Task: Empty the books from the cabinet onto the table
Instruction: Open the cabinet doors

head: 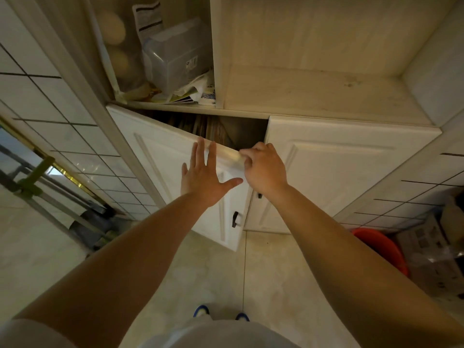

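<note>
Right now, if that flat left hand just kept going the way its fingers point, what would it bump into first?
Most likely the top edge of the half-open cabinet door. The left hand is spread open with its fingertips already at that edge. Past it lie the books in the dark gap, though depth is hard to judge.

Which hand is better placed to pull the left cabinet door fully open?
Right. The right hand already grips the top edge of the left door, which stands ajar. The left hand is spread flat before the door, holding nothing.

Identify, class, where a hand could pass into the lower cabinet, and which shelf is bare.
Free: the dark gap between the left door and right door; the bare upper-right shelf. Crowded: the upper-left shelf with its plastic container and papers.
</note>
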